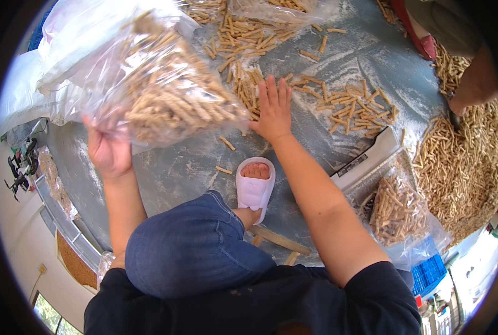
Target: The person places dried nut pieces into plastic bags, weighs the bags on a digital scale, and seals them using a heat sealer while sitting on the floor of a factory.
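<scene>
My left hand (108,150) grips the lower left side of a clear plastic bag (182,92). Tan stick-shaped pieces fill much of the bag, which is tilted and blurred above the floor. My right hand (276,111) is spread palm down with nothing in it, beside a heap of loose tan sticks (244,86). Its thumb is close to the bag's right corner; whether they touch, I cannot tell. More loose sticks (353,109) lie on the powder-dusted grey floor (173,171) to the right of that hand.
White sacks (106,25) stand at upper left. On the right, a second bag of sticks (399,209) sits on what looks like a scale (368,155), beside a large pile (462,176). Another person's hand (475,83) reaches into the pile. A wooden stool (280,240) is beneath me.
</scene>
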Action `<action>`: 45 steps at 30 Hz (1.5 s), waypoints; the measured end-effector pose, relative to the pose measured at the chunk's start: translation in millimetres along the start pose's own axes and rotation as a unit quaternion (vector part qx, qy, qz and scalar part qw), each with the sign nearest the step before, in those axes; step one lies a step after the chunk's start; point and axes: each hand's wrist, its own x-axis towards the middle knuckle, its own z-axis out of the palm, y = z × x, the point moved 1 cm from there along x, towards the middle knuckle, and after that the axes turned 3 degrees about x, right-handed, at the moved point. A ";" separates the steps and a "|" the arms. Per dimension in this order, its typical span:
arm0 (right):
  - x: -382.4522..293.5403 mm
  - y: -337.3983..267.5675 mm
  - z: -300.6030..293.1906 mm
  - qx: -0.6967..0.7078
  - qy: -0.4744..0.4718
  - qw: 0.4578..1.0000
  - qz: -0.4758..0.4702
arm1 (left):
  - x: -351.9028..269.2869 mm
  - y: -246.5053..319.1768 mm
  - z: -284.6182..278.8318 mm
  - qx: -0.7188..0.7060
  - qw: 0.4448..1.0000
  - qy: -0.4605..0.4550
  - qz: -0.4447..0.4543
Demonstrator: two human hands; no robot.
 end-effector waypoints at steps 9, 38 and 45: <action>59.8 -1.3 0.2 -0.105 -0.057 0.971 -0.208 | 5.9 -31.0 -47.5 0.030 0.985 0.151 0.084; -269.0 -18.0 -420.4 0.747 0.256 0.608 0.081 | -57.4 -2.6 135.3 0.397 0.915 -0.048 -0.062; -292.0 25.9 -432.8 0.711 0.352 0.566 0.222 | -164.9 -48.9 411.3 0.578 0.531 -0.582 0.213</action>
